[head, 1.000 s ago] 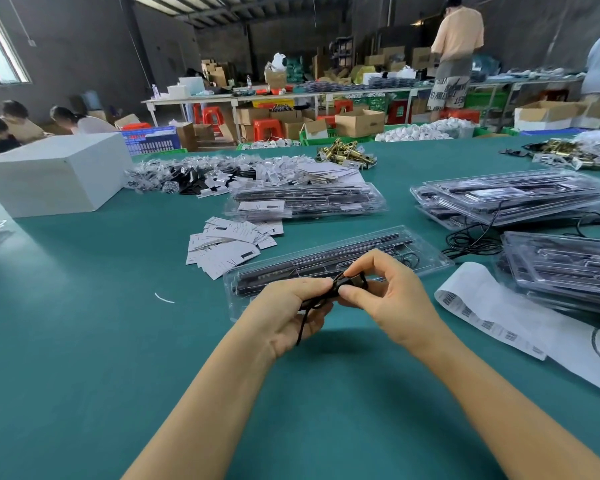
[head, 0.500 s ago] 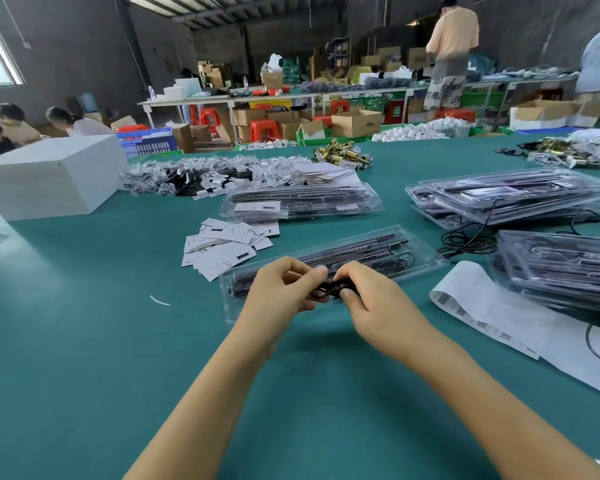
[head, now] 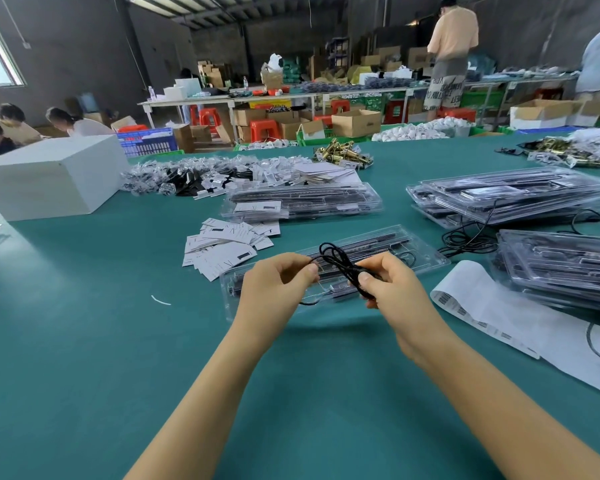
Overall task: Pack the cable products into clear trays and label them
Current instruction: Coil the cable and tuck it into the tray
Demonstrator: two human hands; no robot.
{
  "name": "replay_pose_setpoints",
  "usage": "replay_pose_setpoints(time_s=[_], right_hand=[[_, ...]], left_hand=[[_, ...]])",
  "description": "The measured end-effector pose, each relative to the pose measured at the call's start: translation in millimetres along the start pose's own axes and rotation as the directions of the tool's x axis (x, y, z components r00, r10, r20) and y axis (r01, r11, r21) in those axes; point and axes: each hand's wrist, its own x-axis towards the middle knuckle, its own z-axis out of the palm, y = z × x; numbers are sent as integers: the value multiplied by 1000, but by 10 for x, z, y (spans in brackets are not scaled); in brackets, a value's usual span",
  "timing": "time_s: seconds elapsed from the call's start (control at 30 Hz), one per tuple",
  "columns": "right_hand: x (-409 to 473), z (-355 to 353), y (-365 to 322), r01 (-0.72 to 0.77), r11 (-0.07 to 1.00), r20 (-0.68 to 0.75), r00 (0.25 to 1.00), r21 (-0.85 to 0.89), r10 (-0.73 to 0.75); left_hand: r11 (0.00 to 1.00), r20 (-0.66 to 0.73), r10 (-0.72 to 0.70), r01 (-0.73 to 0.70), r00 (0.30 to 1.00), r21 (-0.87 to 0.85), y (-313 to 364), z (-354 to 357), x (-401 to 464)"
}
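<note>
A thin black cable [head: 336, 259] is looped between my two hands, just above a long clear tray [head: 426, 252] that holds black rods and lies on the green table. My left hand [head: 274, 289] pinches one end of the cable with curled fingers. My right hand [head: 392, 285] grips the bundled part with thumb and fingers. A loose tail of the cable hangs below my left hand over the tray. White label cards [head: 229, 244] lie in a heap to the left of the tray. A strip of barcode stickers [head: 478, 299] lies to the right.
Stacks of filled clear trays [head: 513, 195] stand at right and behind [head: 302, 202]. A loose black cable coil [head: 468, 242] lies between them. A white box [head: 49, 174] sits far left, small bagged parts [head: 194, 174] behind. People work at other tables beyond.
My hands have lifted slightly and drawn apart. The cable, bunched tight between my fingers before, now shows an open loop standing up between the hands.
</note>
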Motion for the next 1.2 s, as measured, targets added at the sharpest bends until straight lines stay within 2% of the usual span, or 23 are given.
replay_pose_setpoints(time_s=[0.07,0.17,0.27,0.33,0.43,0.6,0.7,0.83,0.97,1.07,1.13,1.2], right_hand=[[-11,34,-22,-126,976,28,992,177,123],[-44,95,-47,-350,830,169,937,434,306],[-77,134,-50,-455,727,284,890,515,356],[-91,148,-40,-488,687,321,872,538,369],[-98,172,-13,-485,700,319,874,524,367],[-83,197,31,-379,814,215,925,439,314],[-89,209,38,-325,856,168,945,403,280],[-103,237,31,-281,850,172,959,446,226],[-118,269,30,-260,818,176,965,514,196],[-129,270,54,-275,821,193,960,500,204],[-126,267,67,-306,825,215,949,475,229],[-123,256,66,-348,807,239,935,478,262]], left_hand=[[977,15,-78,79,997,-196,15,-2,-6],[820,136,-218,257,966,-511,34,-8,11],[637,309,-273,412,911,-652,6,-55,52],[575,374,-292,475,880,-667,-8,-76,66],[546,388,-316,500,866,-672,-30,-52,65],[499,370,-315,484,874,-719,-72,26,60],[542,366,-284,464,886,-701,-71,105,39],[574,329,-272,427,904,-699,-79,197,13],[501,329,-300,442,895,-744,-57,223,10],[459,347,-311,459,885,-760,-43,215,3],[481,332,-318,452,888,-751,-40,212,4],[554,290,-306,418,907,-720,-40,213,1]])
